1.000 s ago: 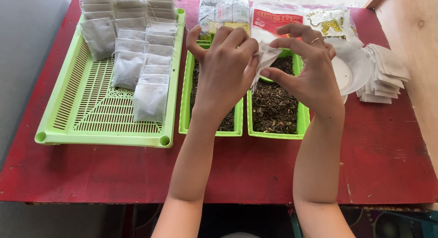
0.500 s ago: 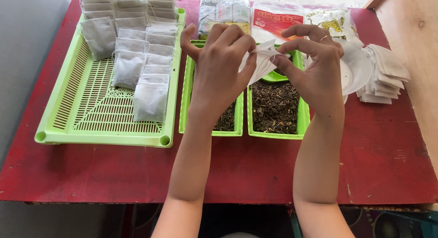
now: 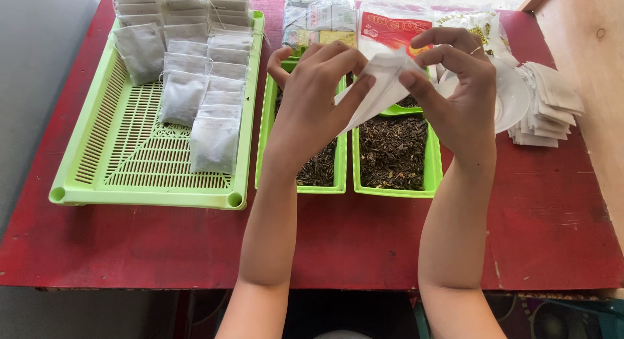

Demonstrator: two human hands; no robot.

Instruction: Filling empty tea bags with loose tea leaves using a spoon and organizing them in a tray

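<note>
Bare red table [image 3: 364, 241] lies open near you while your left hand [image 3: 312, 98] and right hand [image 3: 458, 92] pinch one white paper tea bag [image 3: 380, 89] in clamped fingers above two green trays of loose tea [image 3: 393, 150], its long axis slanting down-left.

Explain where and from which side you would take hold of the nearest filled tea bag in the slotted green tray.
Pinch the nearest filled tea bag at its near bottom edge, coming from above on the table's front side. It lies flat, its top tucked under the next bag, and bare tray floor in front leaves room for fingers. Both hands, left and right, hold an empty bag.
</note>
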